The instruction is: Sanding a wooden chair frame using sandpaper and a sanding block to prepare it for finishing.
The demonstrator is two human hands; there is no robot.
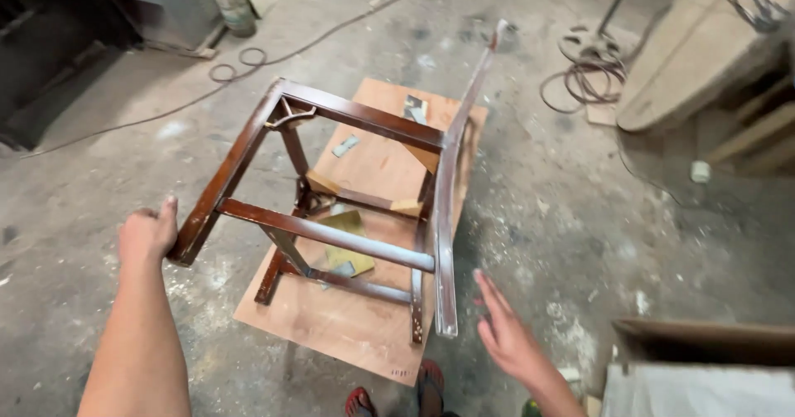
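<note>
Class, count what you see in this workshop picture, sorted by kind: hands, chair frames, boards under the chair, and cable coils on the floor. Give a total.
Hands: 2, the left hand and right hand
Dark wooden chair frame: 1
Plywood board: 1
Cable coil: 1
Total: 5

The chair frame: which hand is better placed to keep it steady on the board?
The left hand: its fingers grip the end of a leg of the dark wooden chair frame. The right hand is open beside the frame and touches nothing, so it would first need to reach over.
</note>
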